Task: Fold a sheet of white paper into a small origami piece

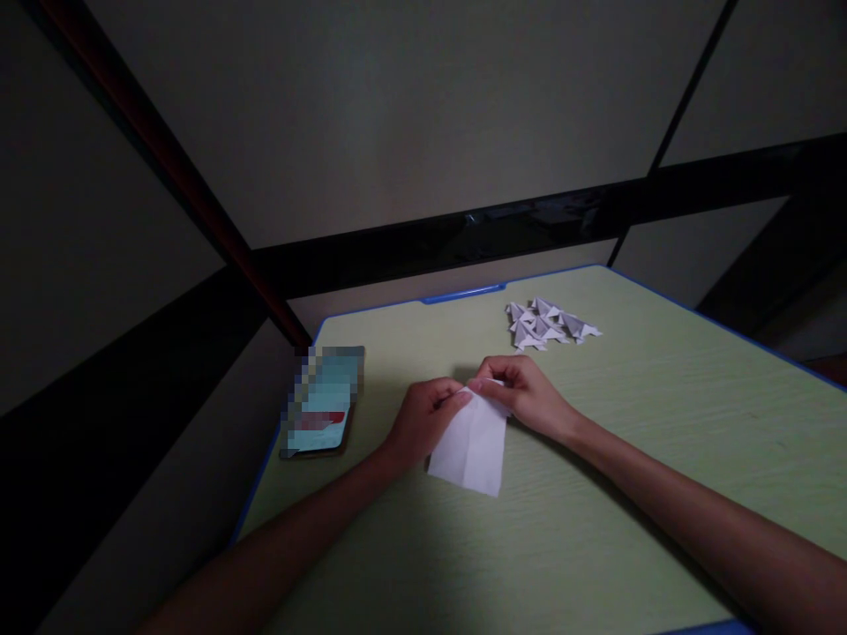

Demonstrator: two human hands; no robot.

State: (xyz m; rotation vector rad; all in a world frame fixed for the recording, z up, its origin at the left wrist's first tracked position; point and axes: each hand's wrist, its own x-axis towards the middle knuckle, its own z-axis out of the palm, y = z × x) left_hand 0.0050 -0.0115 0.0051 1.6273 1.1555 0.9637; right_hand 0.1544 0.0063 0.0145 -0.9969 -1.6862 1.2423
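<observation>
"Between my two hands, over the table (662, 388), lies the sheet of paper (467, 450), its longer sides running toward me."

"Which hand is nearer?"

"Neither: both touch its far edge. My left hand (423, 416) pinches it between thumb and finger; my right hand (529, 394) pinches just beside, its other fingers curled."

"And beyond?"

"Folded paper shapes (546, 330) sit past my right hand, and a phone (324, 401) lies off to my left."
</observation>
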